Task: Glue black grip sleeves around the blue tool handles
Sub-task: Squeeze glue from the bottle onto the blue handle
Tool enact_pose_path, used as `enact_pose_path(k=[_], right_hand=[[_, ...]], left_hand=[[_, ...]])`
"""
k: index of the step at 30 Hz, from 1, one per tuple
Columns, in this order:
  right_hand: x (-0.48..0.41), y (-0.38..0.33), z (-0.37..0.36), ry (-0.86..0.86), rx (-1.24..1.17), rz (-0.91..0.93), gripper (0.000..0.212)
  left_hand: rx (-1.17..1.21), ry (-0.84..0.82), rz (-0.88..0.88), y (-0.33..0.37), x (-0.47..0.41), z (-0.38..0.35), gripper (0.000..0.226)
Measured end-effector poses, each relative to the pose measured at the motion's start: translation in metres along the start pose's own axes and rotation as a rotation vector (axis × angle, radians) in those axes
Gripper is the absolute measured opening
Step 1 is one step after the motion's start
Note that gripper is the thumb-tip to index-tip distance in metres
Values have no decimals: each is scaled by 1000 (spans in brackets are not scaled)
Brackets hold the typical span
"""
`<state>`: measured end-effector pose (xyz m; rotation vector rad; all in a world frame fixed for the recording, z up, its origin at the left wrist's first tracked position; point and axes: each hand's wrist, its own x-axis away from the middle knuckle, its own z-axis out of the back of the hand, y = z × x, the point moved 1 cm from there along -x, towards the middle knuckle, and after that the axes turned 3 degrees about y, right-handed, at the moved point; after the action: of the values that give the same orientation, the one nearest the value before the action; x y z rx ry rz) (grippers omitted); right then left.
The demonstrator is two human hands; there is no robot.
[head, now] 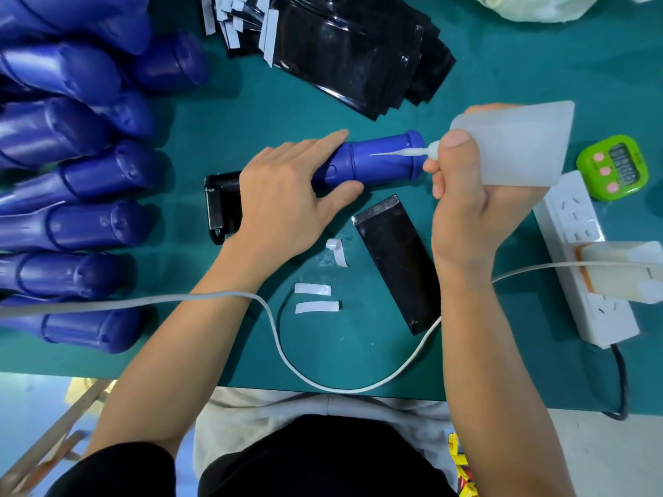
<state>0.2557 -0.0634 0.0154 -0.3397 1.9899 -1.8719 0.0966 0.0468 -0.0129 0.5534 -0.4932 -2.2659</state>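
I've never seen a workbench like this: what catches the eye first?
At centre the right hand tilts a glue bottle, its nozzle on a blue handle that the left hand holds on the green table. More blue handles pile along the left edge; black sleeves lie at the top.

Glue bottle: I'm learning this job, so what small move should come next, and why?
Probably squeeze and draw the nozzle back along the handle toward its end by the bottle, laying a bead. The right hand holds the bottle with the nozzle tip on the handle's bare grip section, the left hand grips the handle, and a sleeve lies flat beside it, ready.
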Motion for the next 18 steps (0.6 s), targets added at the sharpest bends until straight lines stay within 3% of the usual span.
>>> enact_pose_path(k=[8,18], right_hand=[[2,3,-2,-61,17,60,9],[3,8,-2,-87,12,67,15]], left_hand=[[70,7,71,2,0,1,63],[58,5,48,-1,2,-1,61]])
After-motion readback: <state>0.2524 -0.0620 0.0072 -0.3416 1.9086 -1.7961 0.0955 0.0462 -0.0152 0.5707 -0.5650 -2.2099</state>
